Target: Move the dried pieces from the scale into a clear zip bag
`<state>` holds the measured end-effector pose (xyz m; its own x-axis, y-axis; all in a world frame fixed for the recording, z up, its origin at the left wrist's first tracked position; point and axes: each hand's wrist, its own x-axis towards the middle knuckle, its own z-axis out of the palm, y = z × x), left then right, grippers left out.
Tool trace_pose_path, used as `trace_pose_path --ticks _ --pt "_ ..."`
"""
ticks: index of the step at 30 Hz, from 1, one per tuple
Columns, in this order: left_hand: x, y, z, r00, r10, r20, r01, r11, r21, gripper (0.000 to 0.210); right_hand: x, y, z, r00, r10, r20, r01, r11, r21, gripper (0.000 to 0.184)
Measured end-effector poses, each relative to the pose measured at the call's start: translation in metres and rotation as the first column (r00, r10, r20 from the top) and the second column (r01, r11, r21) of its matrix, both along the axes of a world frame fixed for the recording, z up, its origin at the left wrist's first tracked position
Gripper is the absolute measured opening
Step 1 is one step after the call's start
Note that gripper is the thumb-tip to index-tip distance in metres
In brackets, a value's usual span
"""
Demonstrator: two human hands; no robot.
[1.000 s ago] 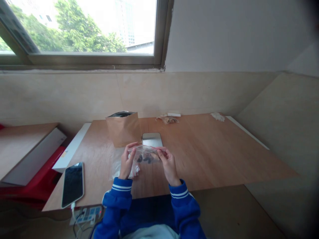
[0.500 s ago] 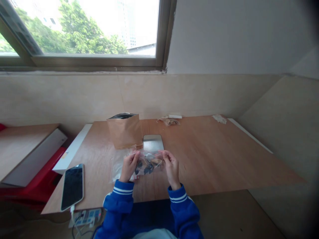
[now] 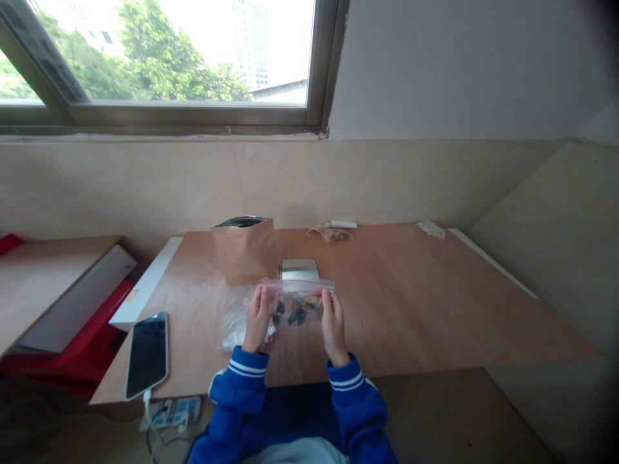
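Both hands, the left hand (image 3: pixel 256 317) and right hand (image 3: pixel 333 321), pinch the side edges of a small clear zip bag (image 3: pixel 296 301) of dark pieces above the worktop (image 3: pixel 411 303); light, limp and probably slippery, it is best gripped along its stiffer zip strip.

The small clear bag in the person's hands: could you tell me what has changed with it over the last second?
The left hand and right hand have shifted from holding the clear zip bag at its top edge to holding it by its two sides. The bag stays gripped in both hands above the wooden table. The brown paper pouch, the silver scale and the phone lie as before.
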<state>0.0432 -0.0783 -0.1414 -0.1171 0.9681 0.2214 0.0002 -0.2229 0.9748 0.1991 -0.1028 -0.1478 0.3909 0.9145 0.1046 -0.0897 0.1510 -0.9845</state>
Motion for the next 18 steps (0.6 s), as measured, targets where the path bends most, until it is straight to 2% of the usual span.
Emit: trace_pose_path --ticks 4,7,10,13,18 --pt "0.010 -0.010 0.003 0.989 -0.039 0.140 0.043 0.999 -0.026 0.028 0.006 -0.001 -0.001 0.996 -0.082 0.043 0.081 0.996 0.024 0.045" --pt "0.012 -0.015 0.008 0.969 -0.003 0.248 0.018 0.998 -0.057 0.027 0.007 -0.001 -0.002 0.993 -0.119 0.027 0.118 0.993 0.027 0.041" --pt "0.010 -0.019 0.014 0.964 0.011 0.265 0.013 0.996 -0.090 0.028 0.006 -0.003 -0.002 0.997 -0.083 -0.003 0.084 0.996 0.032 0.040" --pt "0.009 -0.020 0.017 0.963 0.017 0.270 0.024 0.989 -0.146 0.031 0.006 -0.005 -0.001 0.998 -0.070 0.008 0.069 0.997 0.026 0.047" --pt "0.010 -0.022 0.012 0.960 0.027 0.278 0.029 0.980 -0.195 0.033 0.010 -0.009 0.000 0.988 -0.118 0.095 0.116 0.993 0.029 0.044"
